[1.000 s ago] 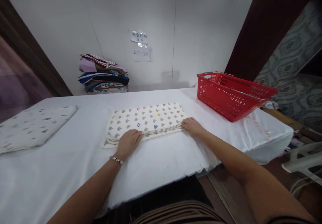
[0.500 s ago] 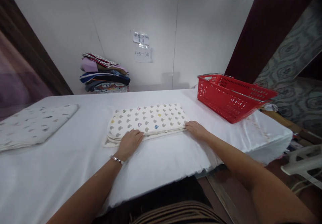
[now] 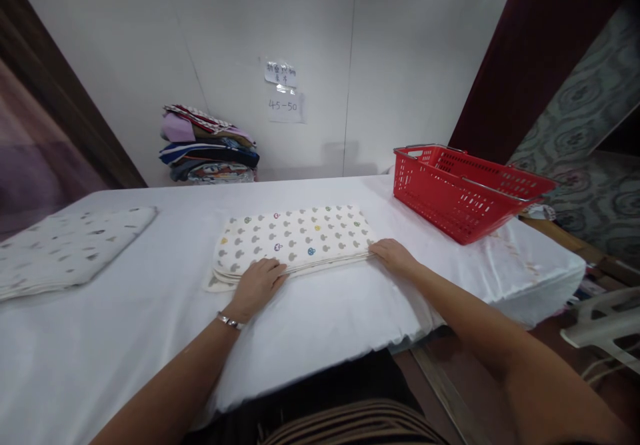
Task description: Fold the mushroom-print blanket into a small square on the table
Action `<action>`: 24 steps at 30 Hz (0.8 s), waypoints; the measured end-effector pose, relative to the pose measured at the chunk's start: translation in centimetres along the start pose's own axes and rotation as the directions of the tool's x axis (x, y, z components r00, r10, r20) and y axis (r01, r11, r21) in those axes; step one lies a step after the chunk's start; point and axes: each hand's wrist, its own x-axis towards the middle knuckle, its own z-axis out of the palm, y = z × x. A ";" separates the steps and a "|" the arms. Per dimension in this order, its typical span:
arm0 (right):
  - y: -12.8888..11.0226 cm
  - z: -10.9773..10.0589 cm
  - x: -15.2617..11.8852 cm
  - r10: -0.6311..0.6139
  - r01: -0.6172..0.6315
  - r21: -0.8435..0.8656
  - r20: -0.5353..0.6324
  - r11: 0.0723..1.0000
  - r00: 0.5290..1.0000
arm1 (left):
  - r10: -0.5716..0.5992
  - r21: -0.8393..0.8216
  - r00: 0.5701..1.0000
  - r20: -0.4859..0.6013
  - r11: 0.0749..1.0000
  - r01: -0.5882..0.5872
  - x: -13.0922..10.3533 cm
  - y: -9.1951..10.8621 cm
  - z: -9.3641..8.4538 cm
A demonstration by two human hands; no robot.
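A white-covered table [image 3: 320, 312] stands against a pale wall with two paper notes [image 3: 283, 92] stuck on it.

The left hand [image 3: 257, 284] lies palm down at the near edge of the folded patterned cloth [image 3: 293, 238], its fingers [image 3: 274, 270] together and flat on the stacked layers, not clamped around them. The right hand [image 3: 395, 256] rests at the cloth's near right corner, fingers together with the tips touching the edge of the layers; whether they pinch the fabric cannot be told. A thin bracelet [image 3: 229, 322] circles the left wrist. The cloth lies flat in the middle of the table, cream with small grey and coloured shapes.

Compared with half a second ago, both hands keep almost the same places on the cloth's edge, and the cloth has not shifted.

Further out, a red basket [image 3: 465, 192] sits on the table's right end, a second folded cloth [image 3: 65, 248] lies at the left, and a pile of folded fabrics [image 3: 207, 145] rests against the wall.
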 end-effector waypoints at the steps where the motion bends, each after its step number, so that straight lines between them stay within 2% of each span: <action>1: 0.2 -0.2 0.1 0.013 -0.013 -0.001 0.009 1.000 1.000 | 0.005 0.007 1.000 -0.001 1.000 -0.005 0.0 0.0 0.0; 6: 0.6 -2.0 2.3 0.036 -0.027 -0.070 0.135 0.997 0.990 | 0.007 0.059 1.000 -0.025 0.998 -0.006 0.1 -0.2 0.0; 8: 0.7 -2.9 3.6 0.055 -0.044 -0.125 0.085 0.991 0.995 | -0.013 0.080 0.998 -0.064 0.997 0.018 0.2 -0.3 0.1; 10: 0.8 -3.3 4.4 0.084 -0.088 -0.165 -0.031 0.982 0.996 | -0.019 0.096 0.995 -0.093 0.995 0.028 0.2 -0.3 0.0; 12: 0.8 -3.0 4.2 0.090 -0.098 -0.164 -0.057 0.982 0.994 | 0.010 0.114 0.997 -0.082 0.994 0.000 0.1 -0.3 0.0; 16: 0.4 -0.8 1.9 0.061 -0.052 -0.077 0.108 0.996 0.992 | 0.066 0.137 0.998 -0.013 0.988 -0.064 -0.1 -0.1 0.1; 19: 0.2 0.2 0.5 0.084 -0.077 -0.072 0.096 0.994 0.992 | 0.067 0.140 0.998 -0.014 0.988 -0.065 -0.1 -0.1 0.1; 24: 0.2 0.5 0.1 0.098 -0.089 -0.095 0.097 0.992 0.990 | 0.048 0.116 0.999 -0.007 0.992 -0.047 0.0 0.1 -0.1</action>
